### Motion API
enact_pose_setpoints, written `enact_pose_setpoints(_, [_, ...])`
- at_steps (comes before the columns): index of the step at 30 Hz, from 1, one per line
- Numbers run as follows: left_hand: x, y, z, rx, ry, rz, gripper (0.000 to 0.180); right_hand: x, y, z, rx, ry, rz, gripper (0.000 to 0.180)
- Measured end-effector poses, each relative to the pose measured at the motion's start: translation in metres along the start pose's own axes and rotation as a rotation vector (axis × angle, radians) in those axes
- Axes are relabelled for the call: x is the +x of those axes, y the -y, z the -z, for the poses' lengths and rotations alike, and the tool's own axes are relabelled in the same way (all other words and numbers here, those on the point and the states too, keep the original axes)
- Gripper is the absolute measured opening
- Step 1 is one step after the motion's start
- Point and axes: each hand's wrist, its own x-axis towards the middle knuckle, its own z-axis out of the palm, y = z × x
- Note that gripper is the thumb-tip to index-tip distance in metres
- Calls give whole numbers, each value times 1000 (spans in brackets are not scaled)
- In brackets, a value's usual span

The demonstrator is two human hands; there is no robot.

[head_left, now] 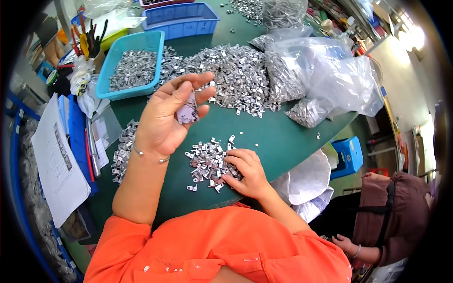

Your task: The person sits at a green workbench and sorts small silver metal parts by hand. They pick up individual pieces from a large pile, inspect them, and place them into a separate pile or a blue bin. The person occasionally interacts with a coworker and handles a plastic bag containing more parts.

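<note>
My left hand [165,111] is raised over the table, thumb bent in and the other fingers curled. It holds a small pale lilac flat piece [188,111] with dark marks; its exact kind I cannot make out. Below and to the right, my right hand [249,172] rests at the edge of a small pile of metal brackets [206,162], thumb and fingers apart and touching the parts. These brackets are small, silvery and bent, with holes in them. A far larger heap of similar metal parts [231,70] lies beyond my hands.
A turquoise basket [100,89] of metal parts stands far left, near a blue bin [181,21]. Clear plastic bags [325,70] lie far right. Papers [61,165] and more brackets [123,151] lie left. Another person [396,217] sits at right near a blue stool [348,158].
</note>
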Motion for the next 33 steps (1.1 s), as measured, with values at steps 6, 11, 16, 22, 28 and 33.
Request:
enact_pose_setpoints(6, [0, 0, 10, 12, -27, -7, 19, 0, 0, 0, 0, 10, -13, 38])
enact_pose_setpoints(11, [-1, 0, 6, 9, -78, -75, 14, 0, -1, -1, 8, 31, -28, 38])
enact_pose_setpoints(16, [0, -1, 10, 59, -41, -151, 14, 0, -1, 0, -8, 31, -31, 38])
enact_pose_setpoints(22, [7, -2, 20, -216, -341, -57, 23, 0, 1, -2, -25, 35, -28, 38])
enact_pose_setpoints(28, [9, -3, 8, -351, -437, 3, 36, 2, -3, 7, 56, -93, 29, 32])
enact_pose_setpoints(33, [7, -4, 3, -347, -389, 9, 46, 56, 15, 24, 27, -370, 37, 16])
